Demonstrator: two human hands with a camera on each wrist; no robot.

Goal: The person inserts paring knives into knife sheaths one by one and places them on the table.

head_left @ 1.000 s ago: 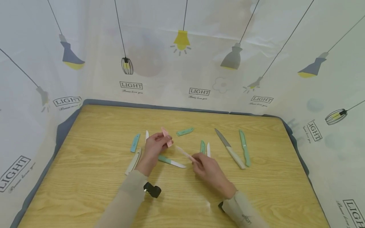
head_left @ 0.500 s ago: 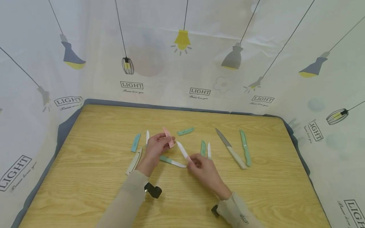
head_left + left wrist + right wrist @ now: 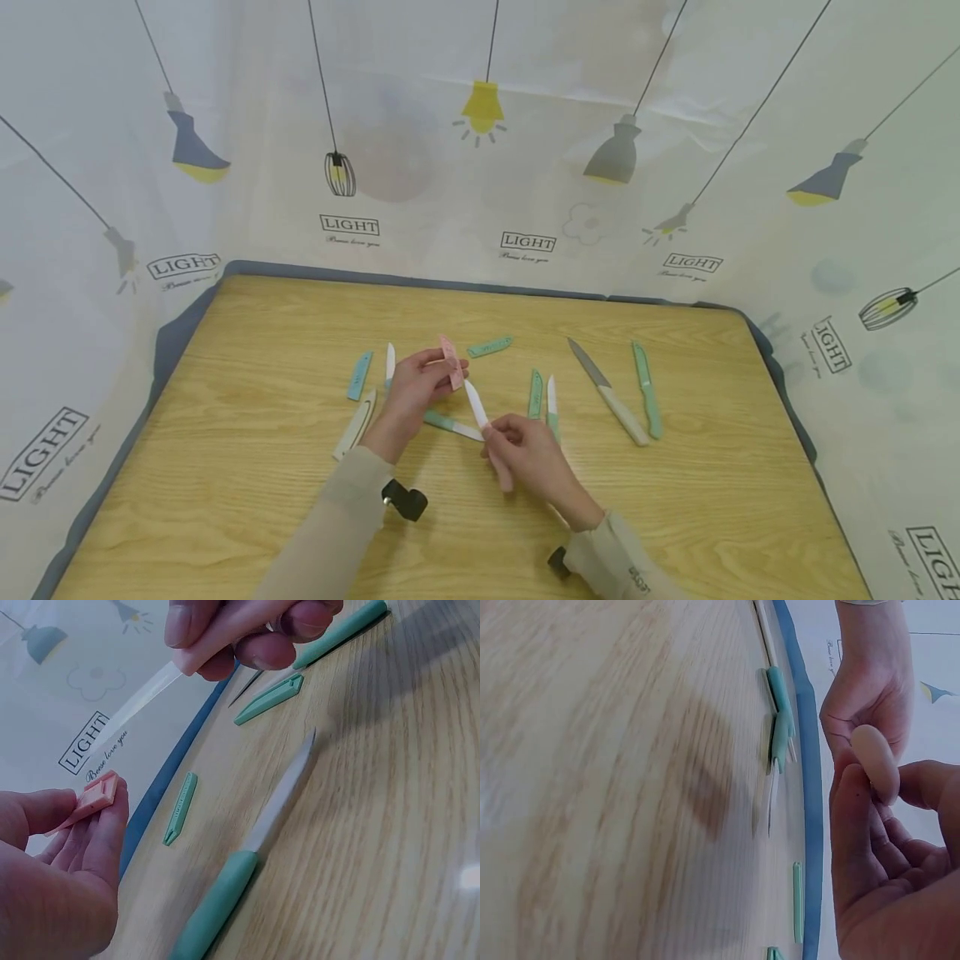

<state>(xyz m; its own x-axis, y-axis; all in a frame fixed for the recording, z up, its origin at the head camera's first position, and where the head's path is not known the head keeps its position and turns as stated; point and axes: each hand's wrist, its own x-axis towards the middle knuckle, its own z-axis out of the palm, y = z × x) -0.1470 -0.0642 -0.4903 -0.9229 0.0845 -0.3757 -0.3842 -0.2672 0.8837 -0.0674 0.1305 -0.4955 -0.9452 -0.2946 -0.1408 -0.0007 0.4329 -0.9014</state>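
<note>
My left hand point(image 3: 408, 396) pinches a pink blade sheath point(image 3: 452, 364) between thumb and fingers, above the table. The sheath's open end point(image 3: 111, 780) faces the knife in the left wrist view. In my right hand point(image 3: 534, 457) is a paring knife point(image 3: 476, 404) with a white blade and a pink handle, gripped by thumb and fingertips at the handle. Its blade points up and left, the tip close to the sheath's lower end. The right wrist view shows the handle's rounded butt point(image 3: 876, 763) end-on. Beneath the hands lies a green-handled knife point(image 3: 442, 421).
Left of my hands lie a blue sheath point(image 3: 360, 375), a cream sheath point(image 3: 355, 425) and a partly hidden knife point(image 3: 390, 358). Green sheaths point(image 3: 490, 347) point(image 3: 536, 393), a white-bladed knife point(image 3: 552, 400), a large cream-handled knife point(image 3: 611, 400) and a green sheathed knife point(image 3: 646, 392) lie behind and right.
My right hand has shifted slightly left and down, turning the knife steeper so its pink handle shows below the hand. The blade tip stays close to the sheath. My left hand moved slightly right.
</note>
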